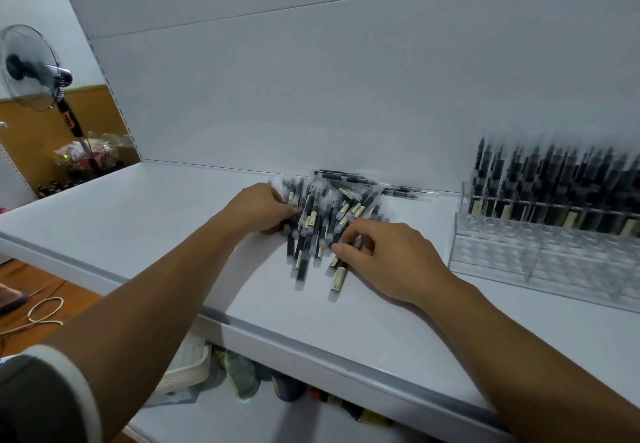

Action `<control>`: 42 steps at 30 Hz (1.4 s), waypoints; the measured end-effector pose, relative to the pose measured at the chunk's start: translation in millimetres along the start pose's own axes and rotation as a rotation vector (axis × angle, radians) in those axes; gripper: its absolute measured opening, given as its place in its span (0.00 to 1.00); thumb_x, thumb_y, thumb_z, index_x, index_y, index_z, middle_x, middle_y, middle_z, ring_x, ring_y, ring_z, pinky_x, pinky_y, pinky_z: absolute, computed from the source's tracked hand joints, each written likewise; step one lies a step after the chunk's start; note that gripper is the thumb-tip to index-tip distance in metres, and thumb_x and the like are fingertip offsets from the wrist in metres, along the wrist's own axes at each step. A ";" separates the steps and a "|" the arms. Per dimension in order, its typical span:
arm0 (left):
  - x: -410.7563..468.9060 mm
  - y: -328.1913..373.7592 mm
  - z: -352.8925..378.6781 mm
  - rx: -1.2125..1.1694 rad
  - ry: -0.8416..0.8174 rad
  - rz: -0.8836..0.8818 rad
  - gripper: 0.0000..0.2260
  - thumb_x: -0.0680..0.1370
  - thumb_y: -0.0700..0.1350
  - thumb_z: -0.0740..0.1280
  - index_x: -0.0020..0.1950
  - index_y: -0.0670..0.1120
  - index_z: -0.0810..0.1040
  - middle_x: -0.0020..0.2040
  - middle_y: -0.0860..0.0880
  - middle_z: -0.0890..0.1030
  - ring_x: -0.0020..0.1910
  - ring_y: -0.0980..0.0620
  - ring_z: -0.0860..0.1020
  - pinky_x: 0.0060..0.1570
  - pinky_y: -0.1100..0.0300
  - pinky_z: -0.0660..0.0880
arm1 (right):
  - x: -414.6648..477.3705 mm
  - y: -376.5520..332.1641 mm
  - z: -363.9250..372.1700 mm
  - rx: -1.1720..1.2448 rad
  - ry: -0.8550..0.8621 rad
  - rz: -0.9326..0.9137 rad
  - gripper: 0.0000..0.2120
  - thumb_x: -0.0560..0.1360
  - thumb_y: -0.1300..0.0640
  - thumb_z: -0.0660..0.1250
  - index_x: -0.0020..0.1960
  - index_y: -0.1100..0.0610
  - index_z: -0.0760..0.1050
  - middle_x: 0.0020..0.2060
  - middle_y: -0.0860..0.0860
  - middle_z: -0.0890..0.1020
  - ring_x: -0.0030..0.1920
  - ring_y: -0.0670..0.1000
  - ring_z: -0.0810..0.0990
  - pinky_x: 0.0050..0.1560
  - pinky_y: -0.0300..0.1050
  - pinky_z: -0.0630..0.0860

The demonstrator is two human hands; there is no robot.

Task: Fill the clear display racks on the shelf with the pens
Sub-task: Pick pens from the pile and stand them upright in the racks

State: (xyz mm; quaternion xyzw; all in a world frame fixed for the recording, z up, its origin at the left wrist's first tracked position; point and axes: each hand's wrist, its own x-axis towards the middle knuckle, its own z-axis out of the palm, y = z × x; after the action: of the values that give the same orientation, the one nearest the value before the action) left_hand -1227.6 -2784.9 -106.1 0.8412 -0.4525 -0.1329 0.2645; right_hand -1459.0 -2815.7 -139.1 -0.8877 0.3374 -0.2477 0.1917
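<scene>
Shelf: a white shelf (138, 207) with a grey front edge runs from far left to near right, and a plain white back panel (277, 96) rises behind it.
Pens: a loose pile of black pens (322, 214) with clear caps and pale labels lies mid-shelf. Most point near to far. A few lie crosswise against the back panel at the far side.
Rack: a clear stepped rack (540, 255) stands on the shelf at the right, apart from the pile.
Racked pens: its far rows hold upright racked pens (554, 183), blurred. The near rows show only clear slots.
Left hand: the left hand (258, 208) is at the pile's left edge, with its fingers curled in among the pens and gripping some.
Right hand: the right hand (391, 255) is at the pile's near right side. Its thumb and bent fingers pinch a few pens there.
Sleeve: a dark sleeve (52, 397) with a white cuff shows at the near left on the left arm.
Fan: a black fan (31, 65) stands far left, beyond the shelf end.
Floor: a pale cord (45, 311) loops on the wooden floor at the left.
Below: a white basket (187, 370) and mixed goods, too blurred to name, sit under the shelf.
</scene>
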 end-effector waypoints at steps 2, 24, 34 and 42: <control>-0.1 -3.4 0.3 -0.003 0.055 0.031 0.14 0.75 0.53 0.70 0.45 0.42 0.82 0.40 0.43 0.84 0.36 0.49 0.80 0.46 0.54 0.79 | 0.2 0.5 0.2 0.018 -0.005 -0.003 0.09 0.76 0.39 0.64 0.49 0.42 0.77 0.32 0.41 0.75 0.38 0.43 0.72 0.35 0.40 0.65; -37.5 -43.1 -13.6 0.085 0.199 0.074 0.18 0.77 0.59 0.65 0.62 0.51 0.76 0.55 0.54 0.80 0.50 0.54 0.76 0.47 0.60 0.68 | 0.7 1.8 -2.4 -0.045 0.077 0.113 0.12 0.77 0.39 0.62 0.40 0.45 0.73 0.33 0.40 0.77 0.38 0.45 0.75 0.35 0.41 0.65; 5.3 1.8 -21.1 0.363 -0.110 -0.111 0.13 0.76 0.48 0.67 0.36 0.43 0.73 0.30 0.48 0.77 0.28 0.51 0.77 0.35 0.63 0.74 | -2.4 2.0 -7.3 -0.038 0.069 0.167 0.06 0.75 0.47 0.65 0.41 0.46 0.74 0.33 0.41 0.79 0.40 0.47 0.77 0.37 0.42 0.70; -6.3 8.4 -27.7 0.155 -0.138 -0.172 0.11 0.73 0.41 0.72 0.34 0.40 0.76 0.20 0.51 0.77 0.18 0.58 0.76 0.17 0.70 0.67 | -1.1 0.9 -6.2 -0.051 0.024 0.162 0.06 0.75 0.45 0.64 0.44 0.46 0.73 0.37 0.42 0.82 0.42 0.48 0.78 0.40 0.44 0.72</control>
State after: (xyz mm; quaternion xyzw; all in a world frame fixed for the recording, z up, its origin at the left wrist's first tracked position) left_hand -1224.1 -2774.5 -78.6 0.8836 -0.4048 -0.1775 0.1546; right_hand -1463.7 -2816.6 -134.9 -0.8590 0.4169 -0.2333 0.1842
